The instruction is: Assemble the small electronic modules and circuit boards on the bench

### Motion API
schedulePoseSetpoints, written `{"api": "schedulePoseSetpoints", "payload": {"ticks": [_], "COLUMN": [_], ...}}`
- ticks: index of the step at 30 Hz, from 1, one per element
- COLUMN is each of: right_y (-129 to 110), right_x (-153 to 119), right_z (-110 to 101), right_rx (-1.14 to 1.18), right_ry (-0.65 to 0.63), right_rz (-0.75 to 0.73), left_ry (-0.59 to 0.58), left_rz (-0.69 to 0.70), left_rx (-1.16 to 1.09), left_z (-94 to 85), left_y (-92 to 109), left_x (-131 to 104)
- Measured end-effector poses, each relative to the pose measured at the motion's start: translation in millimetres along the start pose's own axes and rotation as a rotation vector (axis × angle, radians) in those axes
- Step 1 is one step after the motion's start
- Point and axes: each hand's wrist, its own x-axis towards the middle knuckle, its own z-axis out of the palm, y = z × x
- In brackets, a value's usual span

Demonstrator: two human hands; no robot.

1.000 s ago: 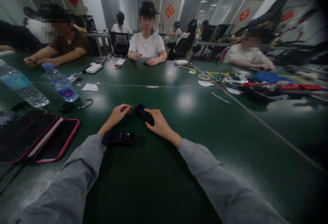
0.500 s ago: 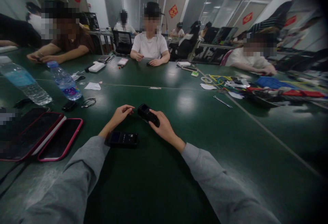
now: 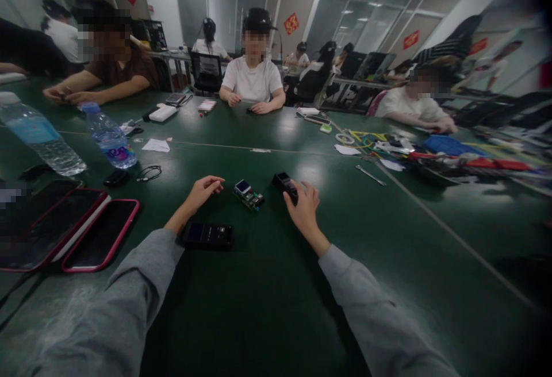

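My right hand (image 3: 305, 202) is closed round a small black casing (image 3: 282, 180), its far end showing past my fingers. To the left of it a green circuit board (image 3: 250, 196) with a small screen lies bare on the dark green table (image 3: 267, 285). My left hand (image 3: 204, 193) rests left of the board, touching neither board nor casing; its fingers stretch toward the board with nothing visible in them. Just below my left hand, beside the wrist, a black handheld device (image 3: 209, 235) with a screen and buttons lies flat.
At the left are a red-edged phone (image 3: 103, 233), a larger dark tablet (image 3: 52, 222) and two water bottles (image 3: 110, 138). A thin cable (image 3: 149, 173) lies beyond. Cords and tools (image 3: 448, 153) are piled at the right, near a wrench (image 3: 371, 175). Several people sit across the table.
My right hand has moved right with the black casing, and the green circuit board that was covered now shows on the table. My left hand has barely moved.
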Motion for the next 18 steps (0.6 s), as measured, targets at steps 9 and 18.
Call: {"api": "schedulePoseSetpoints", "payload": {"ticks": [9,18], "right_y": [-123,-146], "right_x": [-54,-52], "right_z": [-8,13], "right_rx": [0.361,0.384], "right_ry": [-0.664,-0.696], "right_rz": [-0.512,-0.568], "left_ry": [0.193,0.283], "left_rz": [-0.062,-0.187], "left_rx": [-0.470,-0.995], "left_z": [-13.9,-45.3], "left_y": [-1,1], "left_x": [1,-7]}}
